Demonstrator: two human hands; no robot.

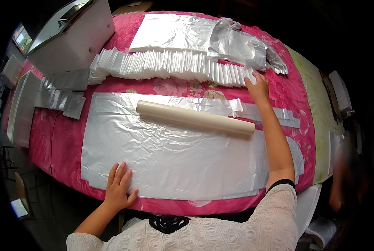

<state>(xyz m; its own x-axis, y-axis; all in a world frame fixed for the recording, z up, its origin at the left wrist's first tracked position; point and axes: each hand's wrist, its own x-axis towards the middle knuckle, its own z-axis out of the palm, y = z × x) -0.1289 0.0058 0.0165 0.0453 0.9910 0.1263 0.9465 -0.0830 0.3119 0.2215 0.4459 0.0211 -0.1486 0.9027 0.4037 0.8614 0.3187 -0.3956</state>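
Silvery crinkled plastic sheets [187,159], L fingers [119,171] spread flat atop; smooth tube [195,118] nearby, resting on same; R fingers [259,77] part-curled at wht pleated row [166,65], grip unclear.

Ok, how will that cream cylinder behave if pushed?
The cream cylinder would probably roll: it's round and lies on its side. It seems stiff, with straight edges, and might slip, since the plastic sheets beneath look glossy.

Cream tube [195,117] lying on flat silvery plastic sheets [174,163], left hand [118,190] spread on them on the tube's near side, right hand [258,88] touching a row of folded white pieces [166,65] beyond the tube, pink cloth [65,146] beneath
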